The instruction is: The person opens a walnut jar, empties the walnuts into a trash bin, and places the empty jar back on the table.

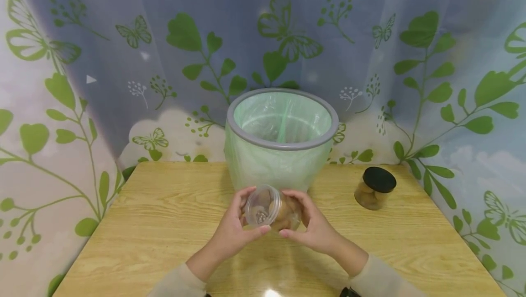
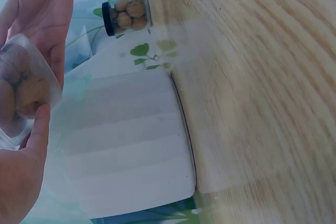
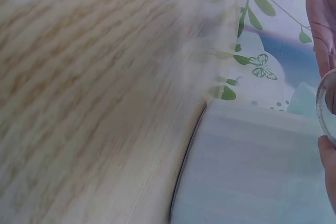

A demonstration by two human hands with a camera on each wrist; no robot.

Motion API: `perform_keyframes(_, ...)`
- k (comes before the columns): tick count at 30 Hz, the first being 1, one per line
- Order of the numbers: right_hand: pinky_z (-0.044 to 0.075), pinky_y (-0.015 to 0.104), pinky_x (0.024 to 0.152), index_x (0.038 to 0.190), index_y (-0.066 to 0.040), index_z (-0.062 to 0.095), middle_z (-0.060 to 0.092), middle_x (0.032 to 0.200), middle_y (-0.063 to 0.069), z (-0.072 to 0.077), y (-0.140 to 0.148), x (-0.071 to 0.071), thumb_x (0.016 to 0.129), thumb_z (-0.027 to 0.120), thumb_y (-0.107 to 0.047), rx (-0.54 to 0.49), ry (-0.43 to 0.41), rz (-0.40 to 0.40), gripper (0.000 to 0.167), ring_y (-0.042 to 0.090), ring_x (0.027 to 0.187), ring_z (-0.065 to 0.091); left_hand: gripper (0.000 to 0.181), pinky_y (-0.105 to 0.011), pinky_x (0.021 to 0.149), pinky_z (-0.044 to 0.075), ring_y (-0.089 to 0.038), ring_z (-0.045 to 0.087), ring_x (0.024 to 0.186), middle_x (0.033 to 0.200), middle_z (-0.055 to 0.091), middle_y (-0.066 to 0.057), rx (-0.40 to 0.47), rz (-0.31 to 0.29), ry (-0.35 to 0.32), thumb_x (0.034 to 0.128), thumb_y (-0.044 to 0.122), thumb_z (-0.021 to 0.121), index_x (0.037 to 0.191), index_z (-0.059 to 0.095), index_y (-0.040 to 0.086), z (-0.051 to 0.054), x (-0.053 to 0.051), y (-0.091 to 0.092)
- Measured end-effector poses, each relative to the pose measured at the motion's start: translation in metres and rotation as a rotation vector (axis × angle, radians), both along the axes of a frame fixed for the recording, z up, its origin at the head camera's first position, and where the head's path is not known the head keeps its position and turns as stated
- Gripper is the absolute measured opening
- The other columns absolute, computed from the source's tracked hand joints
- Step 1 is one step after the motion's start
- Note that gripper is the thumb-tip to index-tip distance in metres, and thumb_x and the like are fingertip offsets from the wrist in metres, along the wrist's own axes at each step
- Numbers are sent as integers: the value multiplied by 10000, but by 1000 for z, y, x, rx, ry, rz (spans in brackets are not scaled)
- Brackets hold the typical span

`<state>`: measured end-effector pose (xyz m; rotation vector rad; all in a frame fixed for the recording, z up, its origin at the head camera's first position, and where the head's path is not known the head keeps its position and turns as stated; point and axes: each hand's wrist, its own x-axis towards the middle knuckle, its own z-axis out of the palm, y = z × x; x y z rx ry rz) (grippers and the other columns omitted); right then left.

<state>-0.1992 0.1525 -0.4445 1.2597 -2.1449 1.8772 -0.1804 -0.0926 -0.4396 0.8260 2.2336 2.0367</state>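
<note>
- And here's the clear jar (image 1: 278,209), held just on the six-o'clock side of the lined bin (image 1: 269,167), mouth tilted towards ten o'clock, no lid showing on it!
- Left hand (image 1: 234,226) curls round the mouth end, right hand (image 1: 318,226) round the body: a firm double grip, thumbs at six.
- Brown lumps (image 1: 290,205) inside, so a slow turn and even squeeze look wise; tip steeply and they could tumble.
- Out near three, a black-lidded jar (image 1: 375,188) on the table (image 1: 172,205): steer wide of it!
</note>
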Motion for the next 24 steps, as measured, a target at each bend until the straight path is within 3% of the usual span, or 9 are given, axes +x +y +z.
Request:
perform_keyframes(5, 383, 274, 1088, 1452, 12, 338, 447, 1432, 72, 0, 0, 0, 798, 786, 92, -32, -19, 3, 797, 161, 1312, 464, 900, -480, 1058, 432, -309, 430, 1373, 1543, 389, -100, -17, -22, -29, 859, 146, 802, 1545, 221, 117, 2, 0, -1)
perform_keyframes(11, 400, 280, 1076, 1427, 59, 355, 458, 1412, 60, -2, 2, -2, 768, 790, 132, -76, 31, 28, 793, 163, 1283, 473, 935, -444, 1072, 417, -304, 442, 1374, 1543, 392, -119, -67, -49, -44, 853, 184, 820, 1555, 206, 116, 6, 0, -3)
perform_keyframes(20, 450, 281, 1024, 1412, 67, 381, 472, 1387, 50, -3, 2, -2, 743, 802, 138, -92, 54, 37, 794, 155, 1244, 496, 969, -588, 1049, 399, -344, 462, 1352, 1575, 344, -133, -176, -80, 53, 850, 273, 825, 1577, 197, 151, 11, -2, -7)
perform_keyframes(24, 456, 285, 1019, 1418, 59, 381, 480, 1387, 45, -2, 3, -2, 755, 802, 114, -94, 40, 34, 787, 157, 1242, 502, 996, -541, 1072, 394, -314, 422, 1386, 1586, 327, -113, -207, -91, 69, 839, 284, 834, 1588, 188, 173, 15, -3, -9)
